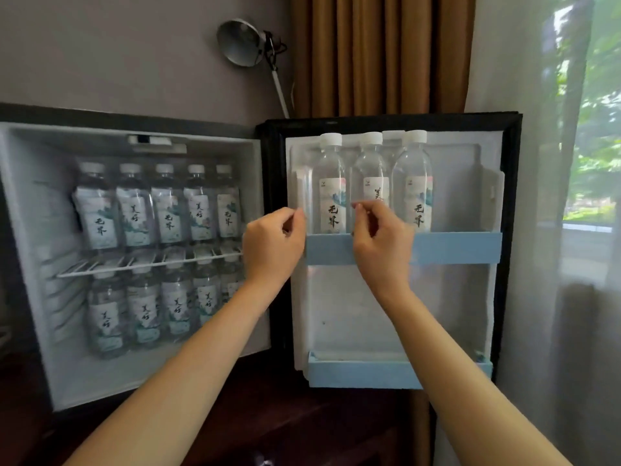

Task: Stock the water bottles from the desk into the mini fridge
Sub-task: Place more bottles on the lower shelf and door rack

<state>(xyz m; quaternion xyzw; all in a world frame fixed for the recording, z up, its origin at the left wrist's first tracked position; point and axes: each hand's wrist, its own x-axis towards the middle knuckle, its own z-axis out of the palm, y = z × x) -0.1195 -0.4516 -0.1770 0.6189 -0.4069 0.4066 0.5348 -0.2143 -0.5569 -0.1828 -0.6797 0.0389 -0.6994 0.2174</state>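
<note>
Both hands, left (274, 242) and right (381, 235), hover loosely curled and empty before the door shelf (453, 248), where 4 bottles (331, 193) stand. Full, they likely feel heavy, stiff and smooth; grip mid-body at the label.

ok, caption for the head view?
Both hands at the bottles on the open fridge door's upper shelf.
</note>
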